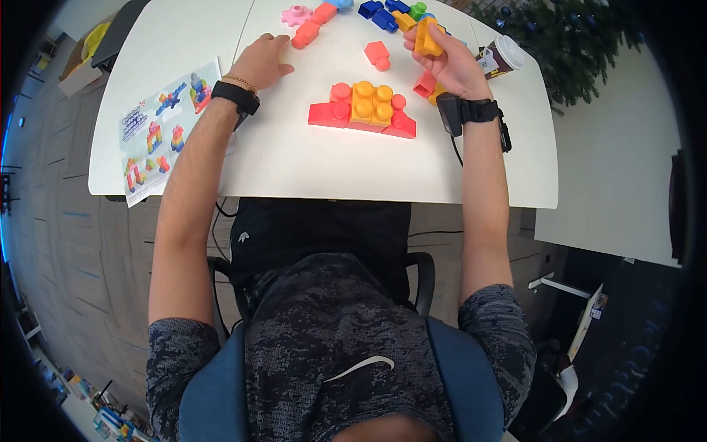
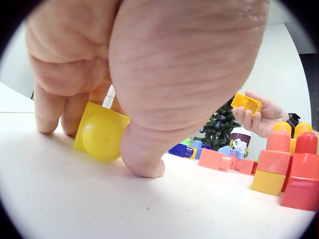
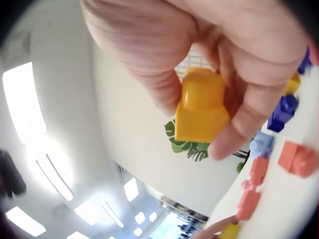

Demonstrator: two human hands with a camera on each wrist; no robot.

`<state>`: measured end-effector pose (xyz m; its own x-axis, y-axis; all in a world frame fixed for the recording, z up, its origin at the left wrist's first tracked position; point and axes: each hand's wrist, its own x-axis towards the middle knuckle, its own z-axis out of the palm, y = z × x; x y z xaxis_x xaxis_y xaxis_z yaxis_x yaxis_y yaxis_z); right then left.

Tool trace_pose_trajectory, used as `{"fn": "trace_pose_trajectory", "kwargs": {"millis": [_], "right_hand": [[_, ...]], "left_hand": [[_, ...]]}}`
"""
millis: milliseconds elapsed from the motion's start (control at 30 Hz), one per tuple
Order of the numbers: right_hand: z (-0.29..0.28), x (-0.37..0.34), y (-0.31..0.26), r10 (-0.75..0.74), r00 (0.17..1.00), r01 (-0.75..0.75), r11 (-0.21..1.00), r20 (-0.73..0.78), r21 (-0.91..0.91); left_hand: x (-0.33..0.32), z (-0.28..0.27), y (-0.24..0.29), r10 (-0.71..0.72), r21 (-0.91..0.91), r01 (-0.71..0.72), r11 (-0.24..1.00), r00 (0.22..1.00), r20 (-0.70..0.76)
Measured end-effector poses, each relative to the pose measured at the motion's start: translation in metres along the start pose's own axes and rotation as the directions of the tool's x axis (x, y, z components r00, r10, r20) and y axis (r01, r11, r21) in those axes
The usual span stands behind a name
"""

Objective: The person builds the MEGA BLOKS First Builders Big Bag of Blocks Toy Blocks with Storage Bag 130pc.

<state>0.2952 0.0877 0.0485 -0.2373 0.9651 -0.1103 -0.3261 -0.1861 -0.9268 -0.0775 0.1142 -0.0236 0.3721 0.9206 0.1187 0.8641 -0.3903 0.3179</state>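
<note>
My left hand (image 1: 261, 65) is down on the table at the left, its thumb and fingers around a yellow toy block (image 2: 102, 132) with a round stud facing the wrist camera. In the head view that block is hidden under the hand. Raised at the right, my right hand (image 1: 460, 68) pinches an orange-yellow block (image 3: 202, 107) between thumb and fingers. Its hollow underside shows in the left wrist view. Between the hands stands a joined build (image 1: 372, 109) of red and yellow blocks, nearer to the table's front edge.
Loose blue blocks (image 1: 383, 20) and coral blocks (image 1: 305, 34) lie farther back. A single coral block (image 1: 377, 54) sits behind the build. On the right stands a lidded paper cup (image 1: 504, 56), and at the left a printed sheet (image 1: 166, 129) overhangs the table edge.
</note>
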Motion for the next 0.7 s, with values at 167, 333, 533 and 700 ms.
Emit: {"fn": "trace_pose_trajectory", "kwargs": {"millis": [167,333,533,700], "right_hand": [[0.032,-0.026,-0.007,-0.126,0.974,0.223,0.433,0.186,-0.874],[0.049,-0.043,0.000,-0.207,0.941,0.318,0.285,0.266,-0.904],[0.058,-0.047,-0.002,-0.104,0.909,0.417,0.227,0.404,-0.880],[0.063,-0.048,0.002,-0.059,0.911,0.412,0.149,0.408,-0.899]], "left_hand": [[-0.001,-0.004,0.002,-0.016,-0.001,0.016,1.000,1.000,0.027],[-0.001,-0.004,0.004,-0.020,0.003,0.020,1.000,1.000,0.019],[-0.001,-0.002,0.001,0.003,0.022,-0.003,1.000,1.000,0.007],[-0.002,-0.002,0.002,-0.008,0.005,0.008,1.000,1.000,-0.004]]}}
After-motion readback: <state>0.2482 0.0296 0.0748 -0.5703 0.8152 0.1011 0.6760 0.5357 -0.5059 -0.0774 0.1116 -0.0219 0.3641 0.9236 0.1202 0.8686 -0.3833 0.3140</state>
